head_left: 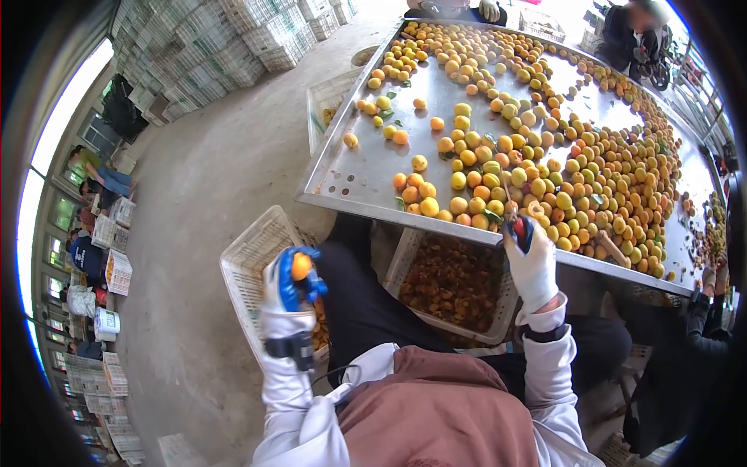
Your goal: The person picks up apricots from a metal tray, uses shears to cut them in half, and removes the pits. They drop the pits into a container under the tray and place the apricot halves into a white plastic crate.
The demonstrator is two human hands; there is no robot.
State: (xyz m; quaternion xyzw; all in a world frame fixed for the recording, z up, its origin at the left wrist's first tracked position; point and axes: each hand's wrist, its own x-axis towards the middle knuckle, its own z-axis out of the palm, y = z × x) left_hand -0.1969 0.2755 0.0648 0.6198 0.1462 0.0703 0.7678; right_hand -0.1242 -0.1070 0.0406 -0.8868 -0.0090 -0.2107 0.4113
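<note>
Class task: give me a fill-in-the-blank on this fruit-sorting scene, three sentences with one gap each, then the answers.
1. The left hand holds one fruit of ____ colour.
2. The right hand is at the near edge of a tray made of ____.
3. The crate by the left hand is ____ in colour.
Missing words: orange; metal; white.

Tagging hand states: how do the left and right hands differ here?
Left hand holds one orange fruit over the white crate; right hand holds a small tool at the metal table's edge. Left hand sits low by the lap; right hand reaches higher. Both wear white gloves with blue fingertips.
</note>
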